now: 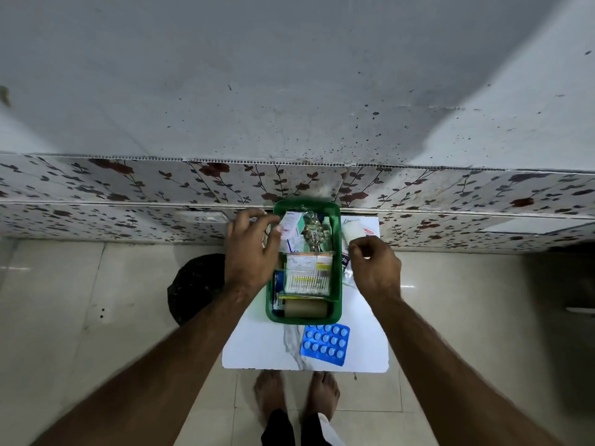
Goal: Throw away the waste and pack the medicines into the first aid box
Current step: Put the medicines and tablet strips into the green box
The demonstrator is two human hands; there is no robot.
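Over the far left corner of the green first aid box [336,252], the left hand [249,252] has its fingers [257,222] curled around a crumpled foil strip [266,235], though the blur makes that grip hard to confirm. Its thumb touches a white and teal medicine carton [291,231] standing inside the box. Just right of the box, the right hand [375,268] hangs above the table [370,346] with its fingers bunched nearly closed; whether they pinch anything cannot be told. Under it lie a clear wrapper [349,280] and, farther away, a white gauze roll [351,231]. The box already holds a foil pill strip, flat medicine packs [308,273] and a brown cardboard roll [306,309] at its near end. A blue tablet blister [325,344] lies on the table just near of the box. A black waste bag [193,288] sits on the floor to the left.
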